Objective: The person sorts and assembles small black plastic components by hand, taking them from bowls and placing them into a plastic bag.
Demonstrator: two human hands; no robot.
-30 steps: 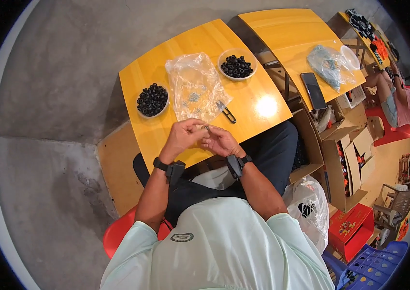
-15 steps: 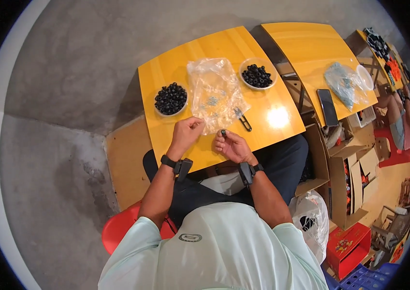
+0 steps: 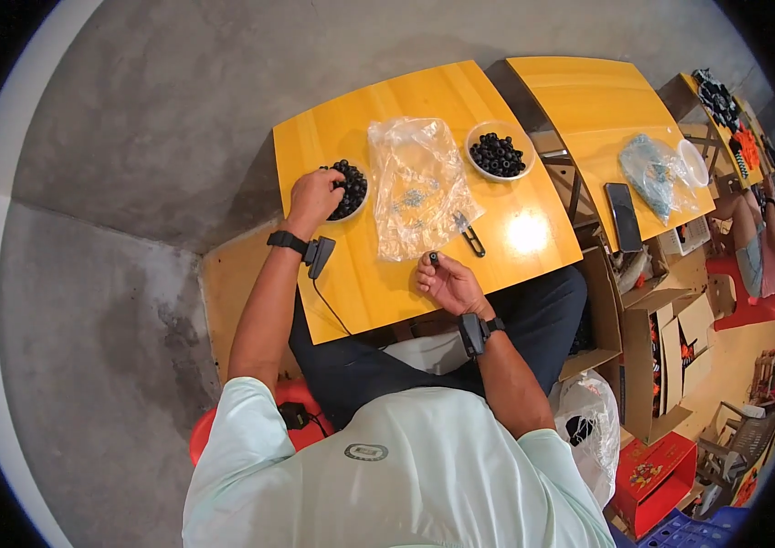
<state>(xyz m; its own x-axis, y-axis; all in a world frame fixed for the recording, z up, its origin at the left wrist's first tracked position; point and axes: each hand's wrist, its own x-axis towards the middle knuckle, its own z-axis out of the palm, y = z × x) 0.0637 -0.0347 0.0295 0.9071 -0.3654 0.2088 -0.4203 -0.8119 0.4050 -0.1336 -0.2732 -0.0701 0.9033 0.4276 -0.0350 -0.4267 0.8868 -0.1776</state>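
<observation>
My left hand [image 3: 314, 198] reaches to the left bowl [image 3: 362, 206] of small black, round, bead-like parts [image 3: 352, 187]. Its fingertips are bent together at the parts, and what they pinch is hidden. Over the table's near edge, my right hand [image 3: 453, 285] is held palm up. Thumb and fingers there grip one small black bead-like part [image 3: 434, 259]. Between the bowls a clear plastic bag [image 3: 415, 155] lies flat with small silvery pieces [image 3: 414, 197] on it. Thread snips [image 3: 471, 236] with black handles rest by the bag's right corner, close to my right hand.
A second bowl of black parts [image 3: 500, 155] stands at the right of the yellow table [image 3: 314, 137]. On the neighbouring table are a phone [image 3: 623, 216] and a bag of bluish pieces [image 3: 650, 178]. Open cardboard boxes [image 3: 640, 365] stand right of my legs. Another person sits at far right.
My left hand has moved left and away from me, from beside the bag's near corner to the left bowl. My right hand stays near its place, still gripping the small black part.
</observation>
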